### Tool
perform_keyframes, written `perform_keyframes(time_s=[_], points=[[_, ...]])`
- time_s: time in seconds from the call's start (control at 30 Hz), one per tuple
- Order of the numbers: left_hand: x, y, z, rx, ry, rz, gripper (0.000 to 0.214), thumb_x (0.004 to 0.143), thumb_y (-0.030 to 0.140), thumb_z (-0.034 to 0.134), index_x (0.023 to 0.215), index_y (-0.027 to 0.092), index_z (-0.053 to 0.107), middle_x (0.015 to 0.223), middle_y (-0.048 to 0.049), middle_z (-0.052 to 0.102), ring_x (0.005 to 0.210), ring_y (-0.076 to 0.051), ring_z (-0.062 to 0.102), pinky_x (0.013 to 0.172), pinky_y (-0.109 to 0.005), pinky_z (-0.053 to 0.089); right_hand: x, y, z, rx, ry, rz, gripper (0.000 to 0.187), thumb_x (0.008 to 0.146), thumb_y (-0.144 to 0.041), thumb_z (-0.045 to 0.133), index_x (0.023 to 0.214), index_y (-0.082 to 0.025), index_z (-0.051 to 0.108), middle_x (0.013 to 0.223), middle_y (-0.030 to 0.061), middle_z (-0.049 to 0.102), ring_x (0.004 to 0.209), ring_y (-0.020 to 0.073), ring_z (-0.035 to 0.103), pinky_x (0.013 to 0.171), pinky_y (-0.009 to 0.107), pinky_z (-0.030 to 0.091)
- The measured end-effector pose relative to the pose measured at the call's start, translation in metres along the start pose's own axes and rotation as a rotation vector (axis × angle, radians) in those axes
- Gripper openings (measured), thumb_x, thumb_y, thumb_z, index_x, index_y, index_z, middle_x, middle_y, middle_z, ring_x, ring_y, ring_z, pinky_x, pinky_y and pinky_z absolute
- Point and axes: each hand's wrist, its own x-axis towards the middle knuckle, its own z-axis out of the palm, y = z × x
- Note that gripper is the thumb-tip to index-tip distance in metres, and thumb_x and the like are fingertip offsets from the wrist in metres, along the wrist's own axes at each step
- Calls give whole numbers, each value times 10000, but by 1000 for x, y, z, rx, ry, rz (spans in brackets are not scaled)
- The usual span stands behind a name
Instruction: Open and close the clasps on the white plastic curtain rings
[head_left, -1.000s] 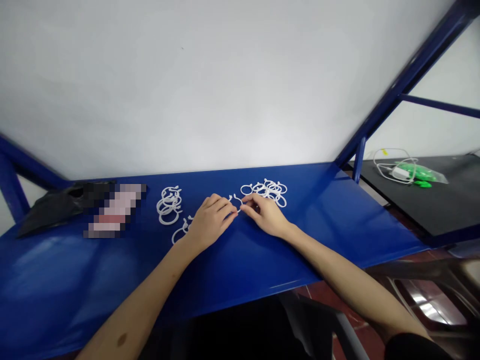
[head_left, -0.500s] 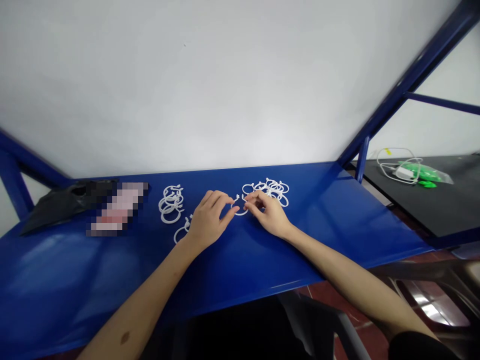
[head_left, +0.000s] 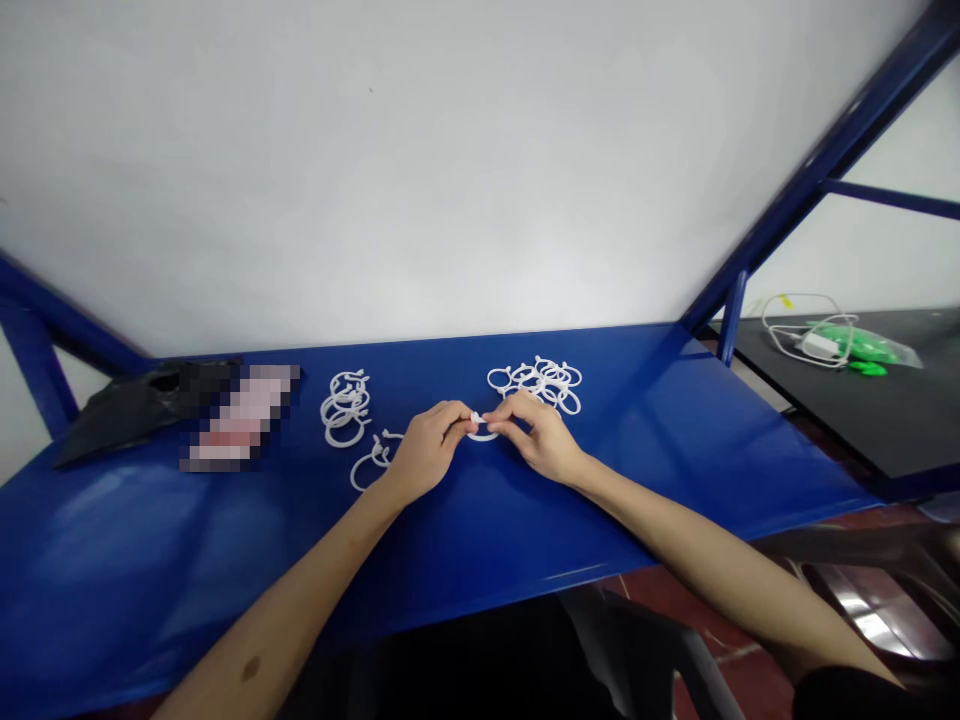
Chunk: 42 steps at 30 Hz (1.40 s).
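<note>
Between my two hands is a white shower curtain ring (head_left: 484,436), its lower curve showing just over the blue surface. My left hand (head_left: 433,445) pinches one end of it with thumb and fingertips. On the other side my right hand (head_left: 538,433) is closed on the opposite end, and the two ends meet at a small white knob. A heap of similar white rings (head_left: 553,380) lies just beyond my right hand. More rings (head_left: 346,410) overlap in a column to the left, with open ends visible. Nearer my left wrist rest a few others (head_left: 367,468), partly hidden by it.
A blue table (head_left: 480,540) stands against a white wall (head_left: 480,180). At the left lie a black plastic bag (head_left: 127,410) and a pixelated item (head_left: 244,415). Blue frame bars rise at both sides. A black table (head_left: 862,410) at right bears a white charger (head_left: 817,346) and green packet (head_left: 874,345).
Both hands have come closer together, and their fingers have closed on the ring. Its two ends, apart before, now meet between my fingertips. The view has shifted slightly.
</note>
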Motion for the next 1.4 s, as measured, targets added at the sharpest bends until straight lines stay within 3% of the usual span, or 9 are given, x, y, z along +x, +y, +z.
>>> perform_keyframes(time_s=[0.33, 0.5, 0.8, 0.97, 1.13, 1.27, 1.4], points=[[-6, 2, 1, -26, -35, 30, 214, 965, 167, 485, 788, 218, 594, 824, 5, 658, 780, -149, 619, 738, -273, 483, -4, -10, -1, 31, -45, 21, 176, 1012, -272, 543, 896, -244, 672, 870, 28, 706, 852, 201, 583, 804, 366, 472], [-7, 0, 1, -17, -89, 37, 233, 966, 143, 471, 775, 216, 583, 802, 9, 637, 776, -151, 600, 749, -278, 466, -4, -6, -3, 0, -76, -51, 207, 1028, -228, 497, 931, -247, 679, 891, 28, 713, 846, 199, 562, 801, 358, 464], [-2, 3, 3, 160, -164, 35, 199, 1009, 317, 507, 881, 218, 623, 845, -10, 677, 842, -197, 609, 793, -339, 461, 2, 5, -3, -200, -74, -132, 196, 1037, -218, 471, 993, -232, 661, 968, 48, 712, 879, 208, 549, 851, 366, 463], [4, -9, -18, 404, -157, -36, 229, 988, 388, 527, 1054, 209, 654, 994, -58, 726, 981, -257, 617, 896, -422, 448, 10, 17, -16, -380, 58, -53, 147, 1018, -232, 516, 1001, -219, 662, 996, 75, 697, 935, 230, 576, 872, 384, 468], [5, -27, -50, 580, -273, -145, 278, 901, 313, 503, 1110, 208, 652, 1180, -89, 676, 1120, -321, 568, 985, -495, 431, 17, 41, -43, -539, 245, 115, 150, 983, -231, 540, 925, -188, 671, 932, 87, 685, 873, 237, 581, 856, 391, 461], [1, -32, -69, 532, -433, -254, 300, 754, 272, 546, 1037, 236, 639, 1228, -67, 632, 1151, -321, 565, 1026, -517, 408, 20, 55, -59, -587, 267, 232, 152, 945, -241, 562, 881, -183, 687, 895, 82, 681, 841, 232, 576, 840, 378, 452], [-1, -33, -74, 516, -456, -250, 226, 725, 242, 544, 939, 239, 618, 1219, -58, 624, 1164, -317, 556, 1022, -511, 388, 21, 60, -66, -639, 236, 316, 154, 918, -241, 561, 869, -185, 696, 875, 74, 679, 822, 222, 578, 834, 367, 438]])
